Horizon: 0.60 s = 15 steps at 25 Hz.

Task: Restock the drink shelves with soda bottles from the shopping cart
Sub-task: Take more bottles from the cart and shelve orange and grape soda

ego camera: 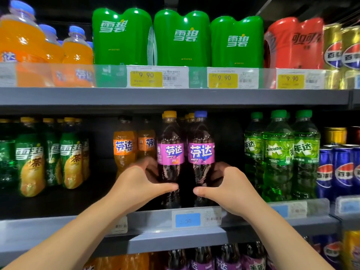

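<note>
From the head camera, two dark purple plastic soda bottles stand side by side, touching, at the front edge of the grey metal middle shelf (64,223). The left hand (140,184) wraps the lower body of the yellow-capped purple bottle (170,152), thumb across its front. The right hand (229,186) clasps the blue-capped purple bottle (201,152) the same way, thumb toward the middle. Both bottles are upright behind the blue price tag (187,220) on the shelf's front rail.

More yellow-capped bottles crowd close behind the pair. Just left, set further back, stand orange soda bottles (124,149), and beyond a dark gap the green tea-drink bottles (31,162) sit toward the shelf's left end. On the right, across a bare gap, green apple soda bottles (278,152) stand at the front edge, with blue cans (342,172) at the right end. The upper shelf carries green wrapped multipacks (181,38) directly above the hands.
</note>
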Available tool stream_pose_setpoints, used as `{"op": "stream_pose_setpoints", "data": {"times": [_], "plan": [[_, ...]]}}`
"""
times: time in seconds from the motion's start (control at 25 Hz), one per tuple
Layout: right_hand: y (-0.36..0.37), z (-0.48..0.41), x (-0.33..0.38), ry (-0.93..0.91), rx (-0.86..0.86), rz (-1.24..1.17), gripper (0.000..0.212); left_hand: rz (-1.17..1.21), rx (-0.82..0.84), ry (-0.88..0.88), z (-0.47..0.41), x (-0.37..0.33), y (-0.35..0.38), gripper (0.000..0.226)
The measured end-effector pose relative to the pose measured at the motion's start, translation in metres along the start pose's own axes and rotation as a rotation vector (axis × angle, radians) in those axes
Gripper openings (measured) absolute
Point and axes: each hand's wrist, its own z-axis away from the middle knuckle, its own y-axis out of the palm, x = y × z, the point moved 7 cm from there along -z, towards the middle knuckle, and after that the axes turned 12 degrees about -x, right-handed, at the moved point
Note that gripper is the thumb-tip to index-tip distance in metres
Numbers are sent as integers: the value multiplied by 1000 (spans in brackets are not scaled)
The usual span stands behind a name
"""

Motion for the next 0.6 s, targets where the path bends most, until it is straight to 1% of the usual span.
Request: {"op": "stream_pose_setpoints", "data": {"times": [0.16,0.32,0.4,0.48,0.6], "plan": [[1,1,1,13,-1,-6,42,20,58,-30,-1,6,4,53],[1,4,0,29,-14,-16,41,1,86,-22,0,8,8,54],[1,5,-1,36,-21,-6,39,4,83,-10,0,8,9,49],[2,6,0,49,-52,12,40,21,92,11,2,6,9,45],[4,12,2,49,-135,70,49,38,105,28,4,2,8,43]]}}
